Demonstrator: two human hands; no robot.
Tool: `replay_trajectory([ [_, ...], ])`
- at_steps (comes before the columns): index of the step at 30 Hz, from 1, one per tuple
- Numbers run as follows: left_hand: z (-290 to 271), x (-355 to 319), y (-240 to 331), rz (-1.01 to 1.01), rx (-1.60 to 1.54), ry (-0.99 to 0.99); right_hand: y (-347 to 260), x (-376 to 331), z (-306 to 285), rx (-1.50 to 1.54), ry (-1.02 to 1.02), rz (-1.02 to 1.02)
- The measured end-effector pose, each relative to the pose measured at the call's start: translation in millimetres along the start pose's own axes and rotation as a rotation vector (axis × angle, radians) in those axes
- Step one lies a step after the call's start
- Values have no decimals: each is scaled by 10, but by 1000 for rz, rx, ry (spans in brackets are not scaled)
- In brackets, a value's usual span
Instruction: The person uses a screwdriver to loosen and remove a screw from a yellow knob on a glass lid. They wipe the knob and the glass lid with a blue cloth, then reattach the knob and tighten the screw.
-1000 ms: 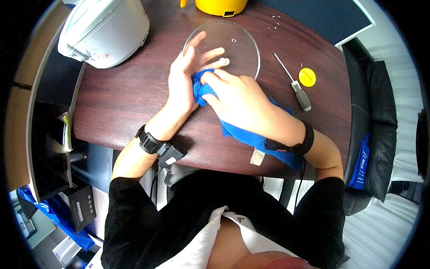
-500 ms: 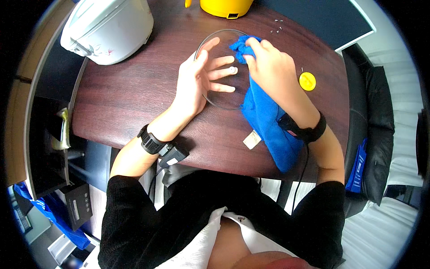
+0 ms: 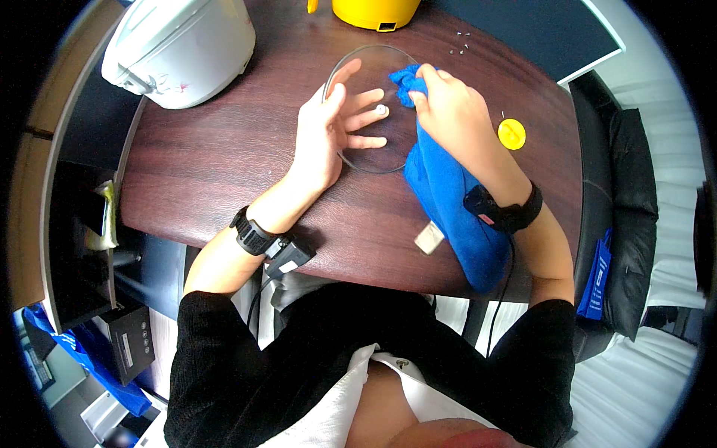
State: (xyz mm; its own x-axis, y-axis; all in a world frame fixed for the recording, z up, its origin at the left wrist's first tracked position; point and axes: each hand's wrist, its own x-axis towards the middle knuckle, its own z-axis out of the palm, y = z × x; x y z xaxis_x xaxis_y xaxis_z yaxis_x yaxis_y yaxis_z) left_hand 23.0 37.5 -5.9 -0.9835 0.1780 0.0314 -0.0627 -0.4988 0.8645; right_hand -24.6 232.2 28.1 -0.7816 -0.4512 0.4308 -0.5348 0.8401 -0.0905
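Note:
A round clear glass plate point(image 3: 388, 61) lies flat on the dark wooden table point(image 3: 224, 164). My left hand point(image 3: 328, 131) rests spread on the plate's left half, fingers apart, pressing it down. My right hand point(image 3: 448, 104) grips a bunched blue cloth point(image 3: 448, 201) and presses its top end onto the plate's right part. The rest of the cloth trails under my right forearm to the table's front edge, where a white tag shows.
A white rice cooker point(image 3: 179, 45) stands at the back left. A yellow appliance point(image 3: 373, 11) is at the back centre. A small yellow disc point(image 3: 511, 134) lies right of my right hand, and tiny screws point(image 3: 459, 48) lie behind the plate. A black chair point(image 3: 627, 187) is at the right.
My right hand moved the cloth from the plate's near left side up and across to its far right part. My left hand stayed flat on the plate. The screwdriver is hidden now.

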Motion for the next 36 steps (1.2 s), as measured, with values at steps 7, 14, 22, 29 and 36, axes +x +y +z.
replay_trajectory([
  [7, 69, -8, 0, -48, 48, -25, -128, 252, 16, 69, 91, -162],
  [14, 82, 22, 33, -125, -18, 23, -398, 263, -56, 256, 6, -384],
  [22, 42, -47, 47, -114, -155, -2, -622, 56, -202, 364, -173, -436],
  [29, 87, -49, 129, -206, -195, 38, -593, -61, -194, 460, -294, -465],
  [36, -39, 33, 32, -147, -131, -31, -552, -338, -244, 350, -384, -433],
])
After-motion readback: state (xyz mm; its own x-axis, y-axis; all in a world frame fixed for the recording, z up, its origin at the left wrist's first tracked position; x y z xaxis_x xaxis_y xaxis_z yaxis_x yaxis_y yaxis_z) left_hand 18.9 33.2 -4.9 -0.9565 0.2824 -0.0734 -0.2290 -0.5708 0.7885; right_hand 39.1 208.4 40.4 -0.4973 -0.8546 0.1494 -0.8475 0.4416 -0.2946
